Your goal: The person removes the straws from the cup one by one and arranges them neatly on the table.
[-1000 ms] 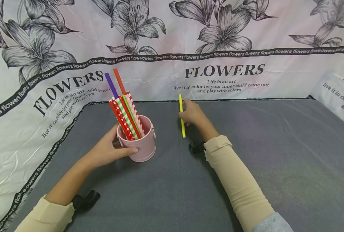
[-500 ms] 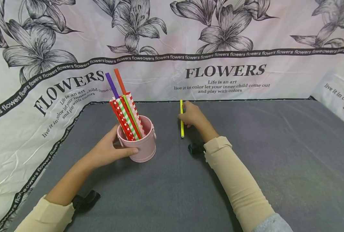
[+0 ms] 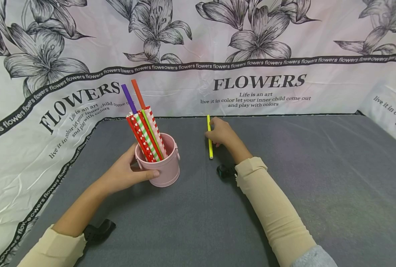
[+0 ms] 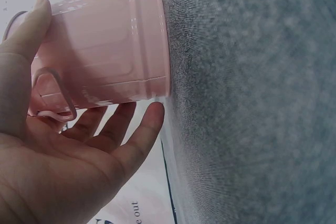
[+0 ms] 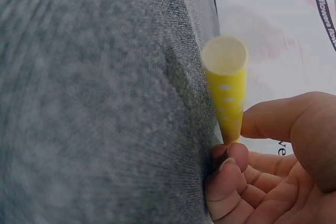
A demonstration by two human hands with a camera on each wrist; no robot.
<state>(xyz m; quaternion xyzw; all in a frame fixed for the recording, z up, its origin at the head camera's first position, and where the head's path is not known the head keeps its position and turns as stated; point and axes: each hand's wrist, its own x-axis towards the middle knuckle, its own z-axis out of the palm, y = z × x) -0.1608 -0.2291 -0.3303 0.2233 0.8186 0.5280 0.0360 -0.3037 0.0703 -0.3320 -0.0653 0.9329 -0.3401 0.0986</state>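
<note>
Left hand (image 3: 122, 173) grips a pink bucket (image 3: 167, 171) holding straws (image 3: 146, 136); right hand (image 3: 222, 131) pinches a yellow straw (image 3: 210, 149) near the far edge of the table (image 3: 191, 215).

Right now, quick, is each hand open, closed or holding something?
Left hand: holding the pink bucket, thumb on its side.
Right hand: holding the yellow straw, pinched by thumb and fingers.

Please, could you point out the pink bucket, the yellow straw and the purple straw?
Pink bucket (image 3: 167, 169), head view: front of its outer wall.
Yellow straw (image 5: 227, 95), right wrist view: its spotted side.
Purple straw (image 3: 129, 98), head view: its upper part.
</note>
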